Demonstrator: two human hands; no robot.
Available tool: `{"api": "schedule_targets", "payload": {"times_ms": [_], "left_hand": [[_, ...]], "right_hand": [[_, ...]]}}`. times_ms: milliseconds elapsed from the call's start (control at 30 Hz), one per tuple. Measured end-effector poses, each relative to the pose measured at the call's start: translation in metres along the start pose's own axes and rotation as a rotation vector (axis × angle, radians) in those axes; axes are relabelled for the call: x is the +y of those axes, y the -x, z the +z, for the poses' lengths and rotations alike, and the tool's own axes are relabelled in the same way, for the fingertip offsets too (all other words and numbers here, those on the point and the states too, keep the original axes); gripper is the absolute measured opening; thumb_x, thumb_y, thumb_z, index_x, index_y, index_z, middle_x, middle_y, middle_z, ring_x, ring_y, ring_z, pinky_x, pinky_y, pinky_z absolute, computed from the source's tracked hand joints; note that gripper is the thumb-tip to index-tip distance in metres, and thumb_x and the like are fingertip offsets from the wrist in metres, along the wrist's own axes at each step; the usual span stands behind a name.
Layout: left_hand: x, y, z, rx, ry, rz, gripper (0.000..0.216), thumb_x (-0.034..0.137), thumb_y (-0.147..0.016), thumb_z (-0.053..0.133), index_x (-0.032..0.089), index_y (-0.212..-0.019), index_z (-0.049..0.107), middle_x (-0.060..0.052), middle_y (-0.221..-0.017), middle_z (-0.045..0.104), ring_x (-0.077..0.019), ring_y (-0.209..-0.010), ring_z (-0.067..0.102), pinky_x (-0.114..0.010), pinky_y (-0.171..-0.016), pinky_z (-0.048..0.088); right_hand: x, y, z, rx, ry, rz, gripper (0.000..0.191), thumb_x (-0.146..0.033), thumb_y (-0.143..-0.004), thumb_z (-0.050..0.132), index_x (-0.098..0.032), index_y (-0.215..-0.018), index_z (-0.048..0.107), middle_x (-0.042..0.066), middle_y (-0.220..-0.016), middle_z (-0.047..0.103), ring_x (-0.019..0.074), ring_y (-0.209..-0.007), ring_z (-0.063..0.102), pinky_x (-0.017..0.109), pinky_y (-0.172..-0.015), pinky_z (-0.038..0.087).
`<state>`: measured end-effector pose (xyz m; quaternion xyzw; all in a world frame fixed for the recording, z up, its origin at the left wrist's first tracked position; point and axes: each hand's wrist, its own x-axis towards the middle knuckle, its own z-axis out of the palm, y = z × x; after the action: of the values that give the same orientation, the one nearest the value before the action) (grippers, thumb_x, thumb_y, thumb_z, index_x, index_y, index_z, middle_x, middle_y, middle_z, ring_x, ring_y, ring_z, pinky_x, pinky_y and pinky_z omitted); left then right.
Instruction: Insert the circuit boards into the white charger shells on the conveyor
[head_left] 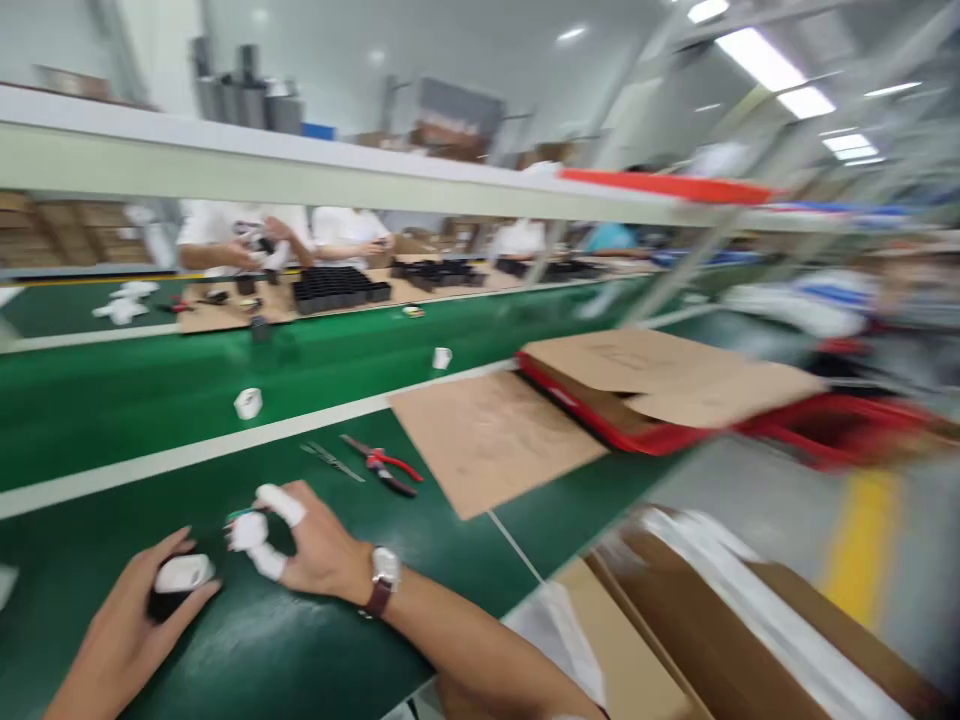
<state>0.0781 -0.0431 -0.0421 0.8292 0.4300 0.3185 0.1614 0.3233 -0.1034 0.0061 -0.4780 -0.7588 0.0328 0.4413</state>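
Note:
At the lower left, my left hand [139, 610] is wrapped round a white, rounded plastic part [184, 573] with a dark underside. Just right of it, my right hand [319, 545] pinches a small white round piece [249, 531] with thin coloured wires at its edge. White covers sit on the right thumb and index finger, and a watch [385, 568] is on that wrist. The two held parts are close but apart, above the green worktop [300, 650]. Beyond my right hand lie red-and-black pliers [382, 464] and metal tweezers [332, 461].
White parts [248, 403] rest on the green belt [337, 365] ahead. A cardboard sheet [495, 430] lies right of the pliers, beside a red tray [645, 437] topped with cardboard. An open carton [675, 600] stands lower right. Across the belt, people work near black trays [337, 288].

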Motion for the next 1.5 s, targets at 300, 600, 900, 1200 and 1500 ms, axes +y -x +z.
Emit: {"api": "schedule_targets", "payload": {"times_ms": [300, 600, 900, 1200, 1500], "left_hand": [[-0.001, 0.021, -0.027, -0.113, 0.052, -0.058, 0.066, 0.047, -0.093, 0.073, 0.033, -0.151, 0.043, -0.006, -0.131, 0.066, -0.0262, -0.119, 0.068, -0.041, -0.100, 0.058], [0.006, 0.022, -0.039, -0.173, 0.116, -0.011, 0.069, 0.035, -0.092, 0.077, 0.032, -0.151, 0.042, -0.011, -0.141, 0.058, -0.0294, -0.124, 0.060, -0.050, -0.105, 0.055], [0.019, 0.020, -0.051, -0.343, 0.221, -0.076, 0.089, 0.026, -0.085, 0.080, 0.034, -0.159, 0.032, -0.012, -0.147, 0.051, -0.0236, -0.108, 0.064, -0.042, -0.096, 0.059], [0.021, 0.019, -0.045, -0.409, 0.234, 0.010, 0.049, 0.037, -0.090, 0.080, 0.029, -0.134, 0.061, -0.007, -0.123, 0.066, -0.0246, -0.107, 0.063, -0.039, -0.093, 0.056], [0.019, 0.021, -0.033, -0.228, 0.130, 0.172, 0.061, 0.036, -0.096, 0.075, 0.030, -0.150, 0.048, -0.010, -0.126, 0.062, -0.0255, -0.109, 0.058, -0.041, -0.092, 0.055]], "right_hand": [[-0.005, 0.011, 0.008, 0.116, -0.192, -0.109, 0.078, -0.007, -0.093, 0.064, -0.025, -0.160, 0.028, 0.012, -0.120, 0.068, 0.0253, -0.110, 0.064, 0.048, -0.093, 0.061], [-0.002, 0.012, 0.011, 0.079, -0.218, -0.063, 0.076, -0.009, -0.095, 0.063, -0.027, -0.161, 0.029, 0.011, -0.121, 0.067, 0.0248, -0.111, 0.066, 0.048, -0.093, 0.061], [0.004, 0.018, 0.013, 0.006, -0.210, -0.049, 0.071, -0.007, -0.095, 0.063, -0.027, -0.157, 0.034, 0.012, -0.126, 0.065, 0.0260, -0.115, 0.063, 0.049, -0.096, 0.059], [-0.010, 0.012, 0.006, -0.063, -0.270, -0.088, 0.054, -0.008, -0.095, 0.064, -0.025, -0.143, 0.048, 0.012, -0.122, 0.065, 0.0246, -0.110, 0.064, 0.047, -0.091, 0.060], [-0.019, 0.022, 0.011, -0.163, -0.170, -0.175, 0.054, -0.007, -0.093, 0.063, -0.018, -0.144, 0.048, 0.016, -0.123, 0.066, 0.0277, -0.110, 0.063, 0.046, -0.087, 0.062]]}}
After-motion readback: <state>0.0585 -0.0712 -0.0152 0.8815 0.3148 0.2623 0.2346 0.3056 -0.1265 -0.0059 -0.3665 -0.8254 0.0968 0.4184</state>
